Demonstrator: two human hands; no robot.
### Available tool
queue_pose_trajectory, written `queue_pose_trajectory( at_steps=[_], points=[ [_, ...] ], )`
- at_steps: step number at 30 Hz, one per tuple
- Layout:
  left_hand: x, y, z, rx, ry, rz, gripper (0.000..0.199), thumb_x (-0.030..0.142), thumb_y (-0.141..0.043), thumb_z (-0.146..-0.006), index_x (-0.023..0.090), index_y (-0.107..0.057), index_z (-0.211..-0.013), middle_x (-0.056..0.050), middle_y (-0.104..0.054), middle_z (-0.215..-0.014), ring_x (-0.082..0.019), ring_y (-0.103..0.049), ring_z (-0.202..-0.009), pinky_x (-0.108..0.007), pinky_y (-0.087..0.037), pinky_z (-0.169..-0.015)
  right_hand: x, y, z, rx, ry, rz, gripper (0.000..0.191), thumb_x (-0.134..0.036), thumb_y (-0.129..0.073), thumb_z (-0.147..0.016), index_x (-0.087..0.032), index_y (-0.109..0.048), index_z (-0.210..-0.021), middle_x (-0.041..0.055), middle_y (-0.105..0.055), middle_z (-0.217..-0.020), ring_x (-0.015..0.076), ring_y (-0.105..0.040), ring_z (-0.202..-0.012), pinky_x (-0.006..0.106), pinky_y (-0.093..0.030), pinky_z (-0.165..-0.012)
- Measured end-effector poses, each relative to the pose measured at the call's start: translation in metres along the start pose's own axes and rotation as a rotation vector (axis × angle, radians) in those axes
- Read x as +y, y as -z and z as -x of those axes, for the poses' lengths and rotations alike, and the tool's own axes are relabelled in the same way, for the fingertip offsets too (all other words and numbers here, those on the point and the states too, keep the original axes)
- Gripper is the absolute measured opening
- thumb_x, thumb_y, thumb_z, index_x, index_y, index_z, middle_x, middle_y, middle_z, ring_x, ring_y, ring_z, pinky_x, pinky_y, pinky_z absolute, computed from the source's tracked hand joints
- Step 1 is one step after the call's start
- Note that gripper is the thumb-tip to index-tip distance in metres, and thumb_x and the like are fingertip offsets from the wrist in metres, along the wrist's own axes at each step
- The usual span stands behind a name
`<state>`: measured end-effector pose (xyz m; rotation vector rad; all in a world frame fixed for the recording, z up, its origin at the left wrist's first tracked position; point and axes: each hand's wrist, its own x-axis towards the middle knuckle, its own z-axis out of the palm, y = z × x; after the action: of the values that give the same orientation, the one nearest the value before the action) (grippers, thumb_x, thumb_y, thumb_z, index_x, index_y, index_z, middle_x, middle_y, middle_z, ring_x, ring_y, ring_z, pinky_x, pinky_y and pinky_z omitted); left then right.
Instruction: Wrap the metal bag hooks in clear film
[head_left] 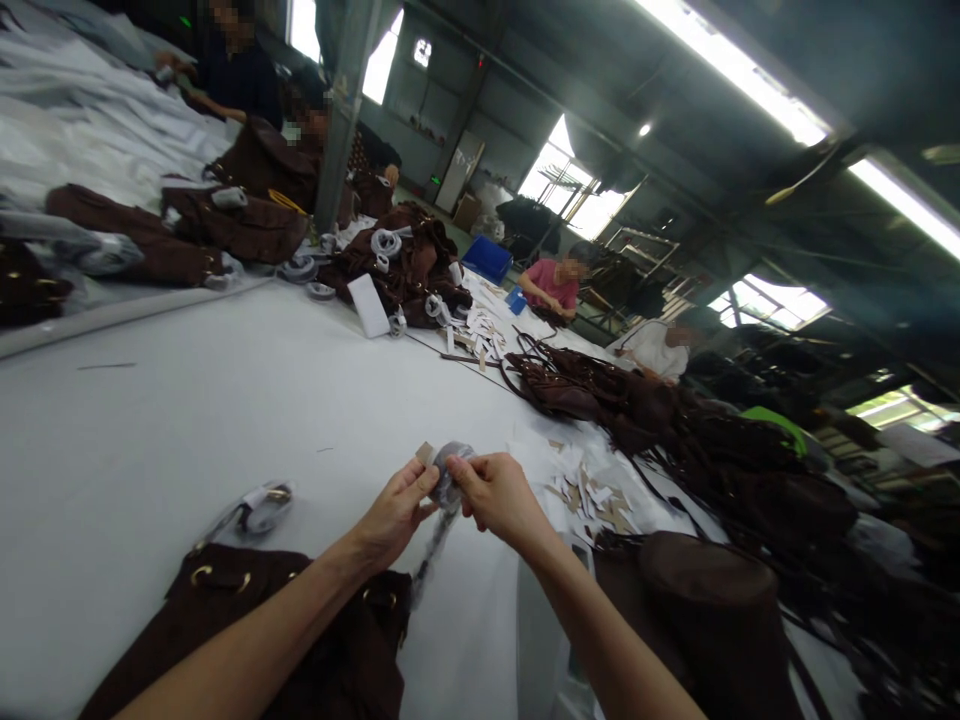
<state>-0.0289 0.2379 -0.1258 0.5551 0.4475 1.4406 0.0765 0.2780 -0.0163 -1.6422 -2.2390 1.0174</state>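
Observation:
Above the white table, my left hand [401,505] and my right hand [487,490] meet at a coiled strap wrapped in greyish clear plastic [450,478]. Both hands are closed, thumbs and fingers pinching the coil from either side. At my left fingertips a small tan piece of card or paper [425,453] sticks up. From the coil a wrapped length [433,560] runs down to a dark brown bag [360,640] with gold eyelets, partly hidden behind my left forearm. Another plastic-wrapped strap coil [262,508] lies on the table at the bag's upper left.
Brown bags with wrapped straps [405,255] are piled at the far side. Paper scraps [592,500] lie right of my hands, beside more dark bags [705,570]. A post [345,130] stands at the back left. Several people work farther off, one in a red shirt [551,285].

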Motion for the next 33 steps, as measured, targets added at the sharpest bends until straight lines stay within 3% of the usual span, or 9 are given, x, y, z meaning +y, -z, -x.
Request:
queue_pose_trajectory(
  at_steps=[6, 10, 15, 20, 24, 28, 30, 31, 33],
  points=[
    [-0.008, -0.003, 0.002, -0.041, 0.010, 0.026, 0.027, 0.038, -0.057, -0.089, 0.025, -0.056, -0.112, -0.003, -0.064, -0.100, -0.014, -0.056, -0.083, -0.027, -0.045, -0.075, 0.022, -0.012, 0.006, 0.098, 0.002, -0.171, 0.052, -0.051, -0.044, -0.086, -0.018, -0.049, -0.047, -0.0049, -0.042, -0.033, 0.0062, -0.036, -0.027, 0.018, -0.024, -0.033],
    [-0.009, -0.003, 0.001, -0.074, -0.081, -0.159, 0.031, 0.040, -0.058, -0.087, 0.020, -0.056, -0.111, -0.003, -0.064, -0.096, -0.015, -0.056, -0.087, -0.029, -0.042, -0.085, 0.033, -0.011, 0.017, 0.012, -0.036, -0.272, 0.050, -0.050, -0.046, -0.085, -0.017, -0.052, -0.048, -0.0045, -0.042, -0.032, 0.0059, -0.034, -0.028, 0.018, -0.022, -0.034],
    [-0.004, -0.006, 0.002, -0.135, -0.059, -0.224, 0.034, 0.044, -0.061, -0.084, 0.017, -0.057, -0.105, -0.005, -0.065, -0.092, -0.017, -0.057, -0.082, -0.030, -0.043, -0.080, 0.039, -0.003, 0.032, 0.017, -0.099, -0.328, 0.021, -0.035, -0.063, -0.071, -0.015, -0.061, -0.064, -0.0004, -0.061, -0.051, 0.0095, -0.053, -0.040, 0.018, -0.030, -0.039],
    [-0.007, -0.008, 0.002, -0.110, -0.037, -0.207, 0.036, 0.046, -0.064, -0.081, 0.016, -0.059, -0.100, -0.004, -0.066, -0.086, -0.016, -0.058, -0.078, -0.028, -0.043, -0.076, 0.039, -0.005, 0.042, 0.111, -0.144, -0.315, 0.018, -0.033, -0.066, -0.068, -0.015, -0.061, -0.069, 0.0013, -0.063, -0.052, 0.0151, -0.060, -0.045, 0.021, -0.039, -0.043],
    [-0.009, -0.007, 0.001, -0.105, -0.035, -0.184, 0.034, 0.044, -0.067, -0.079, 0.016, -0.060, -0.097, -0.005, -0.067, -0.086, -0.016, -0.058, -0.080, -0.027, -0.043, -0.075, 0.035, -0.005, 0.044, 0.199, -0.074, -0.279, 0.019, -0.030, -0.068, -0.071, -0.017, -0.060, -0.082, -0.0015, -0.063, -0.051, 0.0153, -0.059, -0.044, 0.022, -0.039, -0.043],
    [-0.004, -0.005, 0.000, -0.100, -0.010, -0.166, 0.035, 0.044, -0.069, -0.077, 0.015, -0.062, -0.095, -0.005, -0.067, -0.085, -0.017, -0.058, -0.080, -0.026, -0.044, -0.074, 0.031, 0.008, 0.048, -0.024, 0.048, -0.263, 0.016, -0.024, -0.068, -0.073, -0.017, -0.066, -0.087, 0.0044, -0.071, -0.077, 0.0206, -0.068, -0.073, 0.027, -0.051, -0.063],
    [-0.002, -0.004, 0.000, -0.099, -0.002, -0.138, 0.035, 0.043, -0.069, -0.077, 0.015, -0.063, -0.096, -0.006, -0.067, -0.087, -0.018, -0.059, -0.082, -0.026, -0.043, -0.075, 0.030, 0.016, 0.052, -0.173, 0.114, -0.262, 0.038, -0.016, -0.071, -0.069, -0.019, -0.064, -0.106, 0.0060, -0.071, -0.099, 0.0233, -0.067, -0.093, 0.030, -0.052, -0.077],
    [-0.002, -0.003, 0.000, -0.107, 0.001, -0.124, 0.035, 0.043, -0.069, -0.077, 0.015, -0.063, -0.096, -0.006, -0.067, -0.087, -0.018, -0.059, -0.082, -0.026, -0.043, -0.075, 0.030, 0.019, 0.054, -0.207, 0.147, -0.255, 0.048, -0.013, -0.071, -0.068, -0.021, -0.061, -0.114, 0.0058, -0.069, -0.106, 0.0237, -0.065, -0.099, 0.031, -0.051, -0.081],
    [-0.001, -0.003, 0.001, -0.135, 0.005, -0.110, 0.034, 0.042, -0.070, -0.076, 0.014, -0.063, -0.095, -0.006, -0.066, -0.086, -0.017, -0.058, -0.079, -0.025, -0.043, -0.073, 0.031, 0.024, 0.056, -0.153, 0.222, -0.175, 0.044, -0.012, -0.068, -0.072, -0.023, -0.062, -0.113, 0.0048, -0.070, -0.103, 0.0219, -0.066, -0.095, 0.032, -0.051, -0.082]
  ],
)
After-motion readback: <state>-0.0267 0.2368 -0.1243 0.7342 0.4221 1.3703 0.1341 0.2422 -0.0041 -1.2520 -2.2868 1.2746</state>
